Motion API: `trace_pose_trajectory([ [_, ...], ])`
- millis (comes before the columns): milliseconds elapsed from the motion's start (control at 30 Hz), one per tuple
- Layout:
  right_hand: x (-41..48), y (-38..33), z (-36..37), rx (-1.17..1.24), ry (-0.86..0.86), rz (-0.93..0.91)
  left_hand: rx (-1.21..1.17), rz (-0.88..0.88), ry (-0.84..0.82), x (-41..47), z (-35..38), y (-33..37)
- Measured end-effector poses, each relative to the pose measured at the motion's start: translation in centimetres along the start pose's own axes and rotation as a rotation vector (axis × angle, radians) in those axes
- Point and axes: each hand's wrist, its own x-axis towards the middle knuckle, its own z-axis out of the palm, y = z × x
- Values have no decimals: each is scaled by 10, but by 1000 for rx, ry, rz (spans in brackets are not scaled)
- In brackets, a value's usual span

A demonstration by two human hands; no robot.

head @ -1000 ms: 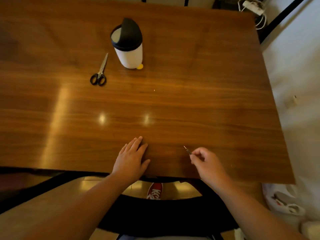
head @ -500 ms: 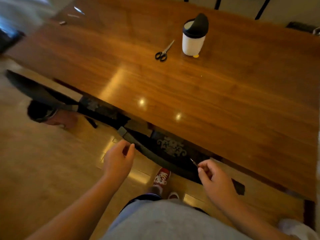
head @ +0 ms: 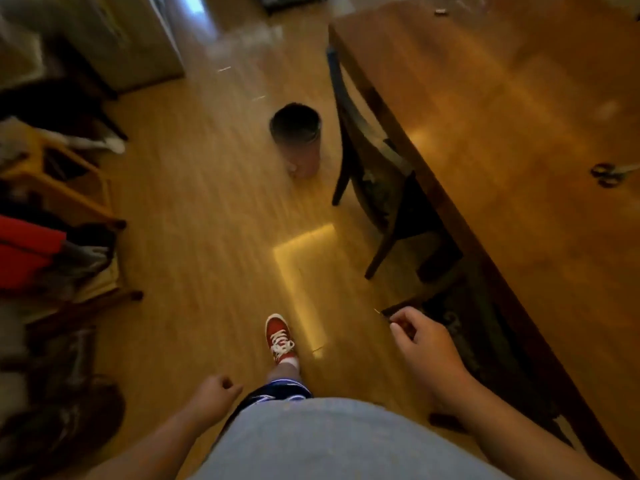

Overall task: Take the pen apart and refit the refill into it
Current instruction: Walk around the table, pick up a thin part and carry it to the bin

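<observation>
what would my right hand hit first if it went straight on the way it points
Probably nothing: right hand, pinching a thin pen part, points over bare floor, clear of the chair.

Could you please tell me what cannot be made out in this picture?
Head view: the thin piece in the right hand shows only its tip; fingers hide the rest.
Head view: scissors on the table are motion-blurred.
Head view: the floor bin is dark inside, blurred.
</observation>
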Motion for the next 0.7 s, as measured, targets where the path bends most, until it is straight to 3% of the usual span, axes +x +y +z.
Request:
trace_pose_trajectory([
  [333,154,-168,122,-63,-216,-69,-191,-149,-17,87,-108,-107],
  [533,218,-214,139,-71,-256,1,-208,-87,43,130,-195,-86],
  [700,265,-227,141,-109,-201,78,-281,18,27,170,-252,-29],
])
